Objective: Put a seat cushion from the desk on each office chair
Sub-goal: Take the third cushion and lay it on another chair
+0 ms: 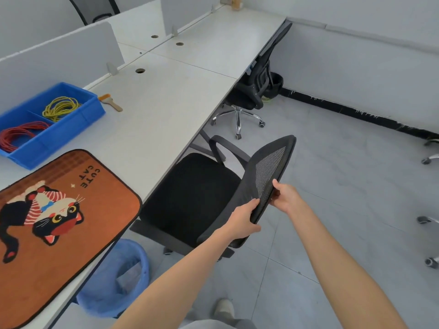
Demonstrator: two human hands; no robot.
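Both hands grip the near office chair's mesh backrest (268, 179) at its top edge. Left hand (242, 217) is curled shut round the rim w/ fingers on the seat-facing side; right hand (286, 194) is pinched closed on the same rim just beside it, thumb on the mesh. Likely reason: steering or turning the chair so its seat clears the tabletop edge, ready for a cushion.

Just left of the left hand is the bare black seat (190, 198), partly tucked under the tabletop (166, 103), nothing on it yet. Lower left of the hands, under the tabletop, stands a blue-lined bin (114, 279), near the chair base; it could snag the castors.

Further left of the hands, the orange cat seat cushion (59, 222) lies flat on the tabletop, one corner overhanging the edge, w/in reach once a hand lets go. Beyond it are a blue tray (47, 124) of yellow & red wire coils and a small brush (110, 102).

Far ahead of the hands, a second office chair (251, 96) is pushed in at the tabletop, seat also w/o a cushion. Only one cushion is visible.
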